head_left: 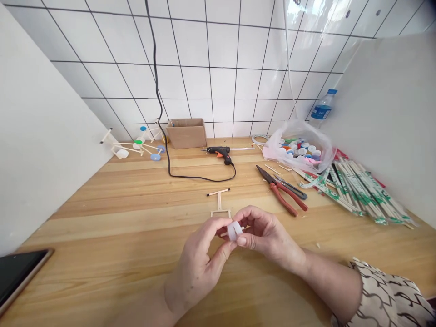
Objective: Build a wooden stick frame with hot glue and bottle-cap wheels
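Note:
White bottle caps, apparently two with their rims facing each other, are pinched between my hands above the wooden table. A short pale stick pokes out on either side of them. My left hand grips from the left with thumb and fingertips. From the right, my right hand closes its thumb and fingers on the same caps. Just beyond the hands lies a small frame of pale sticks, with a crossbar that has black ends; its near part is partly hidden by my fingers.
Behind are a black glue gun with a cord, a cardboard box and stick-and-cap models. To the right lie pliers, snips, a bag of caps, wrapped chopsticks and a bottle. A phone-like device lies left.

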Demonstrator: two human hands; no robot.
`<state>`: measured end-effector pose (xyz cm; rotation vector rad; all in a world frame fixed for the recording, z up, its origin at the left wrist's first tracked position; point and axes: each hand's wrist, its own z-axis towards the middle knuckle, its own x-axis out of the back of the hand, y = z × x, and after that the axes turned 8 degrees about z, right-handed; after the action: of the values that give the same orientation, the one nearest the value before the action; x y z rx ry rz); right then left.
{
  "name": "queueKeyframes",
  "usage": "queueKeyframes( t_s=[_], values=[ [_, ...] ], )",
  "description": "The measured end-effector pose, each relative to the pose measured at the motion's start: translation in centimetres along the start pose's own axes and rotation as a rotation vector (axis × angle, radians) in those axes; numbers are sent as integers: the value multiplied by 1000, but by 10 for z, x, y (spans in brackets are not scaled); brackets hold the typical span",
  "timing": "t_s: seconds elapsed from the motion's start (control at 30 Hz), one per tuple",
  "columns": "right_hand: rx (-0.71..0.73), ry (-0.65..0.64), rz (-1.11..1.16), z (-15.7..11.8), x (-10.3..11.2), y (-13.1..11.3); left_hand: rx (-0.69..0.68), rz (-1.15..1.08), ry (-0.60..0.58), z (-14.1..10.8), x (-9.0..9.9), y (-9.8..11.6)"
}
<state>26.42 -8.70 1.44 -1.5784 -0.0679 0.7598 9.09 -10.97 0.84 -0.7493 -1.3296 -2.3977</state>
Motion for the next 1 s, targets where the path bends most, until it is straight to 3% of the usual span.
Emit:
queueKeyframes(
  t_s=[0.37,0.6,1.0],
  values=[
    [36,-64,-103,-1,-1,1,67,15,-22,-1,-1,-2],
    [12,28,-239,-6,-3,2,128,30,-4,-3,-3,4],
    [-68,87,-169,-8,-4,4,83,112,61,-6,-2,7]
  ],
)
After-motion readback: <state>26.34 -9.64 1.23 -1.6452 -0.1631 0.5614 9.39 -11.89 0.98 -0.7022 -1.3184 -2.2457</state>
